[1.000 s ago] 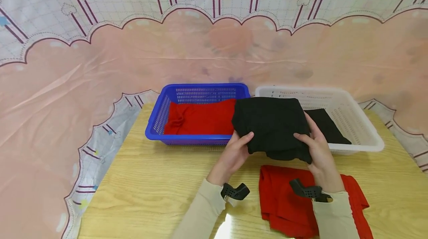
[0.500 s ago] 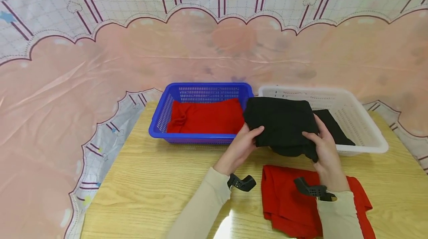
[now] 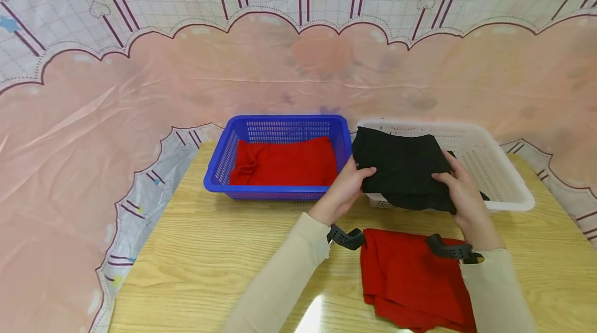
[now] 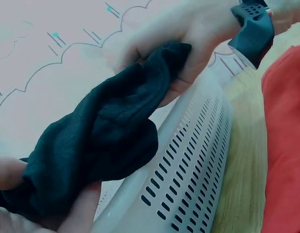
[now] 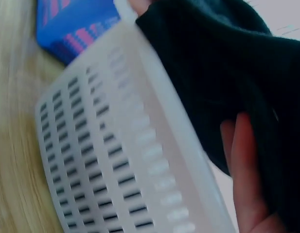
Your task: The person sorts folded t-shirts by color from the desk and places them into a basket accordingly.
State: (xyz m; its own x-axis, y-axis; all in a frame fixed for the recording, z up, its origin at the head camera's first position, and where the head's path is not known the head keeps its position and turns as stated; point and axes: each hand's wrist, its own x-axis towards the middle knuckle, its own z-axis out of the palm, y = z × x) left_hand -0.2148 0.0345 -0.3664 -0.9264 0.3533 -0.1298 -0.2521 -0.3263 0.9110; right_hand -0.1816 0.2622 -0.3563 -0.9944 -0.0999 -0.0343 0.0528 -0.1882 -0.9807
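1. Here, black cloth (image 3: 403, 164) hangs over the white basket (image 3: 513, 204).
2. Left grip (image 3: 346, 189) and right grip (image 3: 465, 197) pinch its sides.
3. Left of the white basket: a blue basket (image 3: 275, 189).
4. In front of the white basket: red cloth (image 3: 412, 276) on the desk (image 3: 196, 271).

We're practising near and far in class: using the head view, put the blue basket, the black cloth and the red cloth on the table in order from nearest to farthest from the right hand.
1. Black cloth: gripped by the right hand.
2. Red cloth: on the table, nearer the person.
3. Blue basket: farthest, off to the left.
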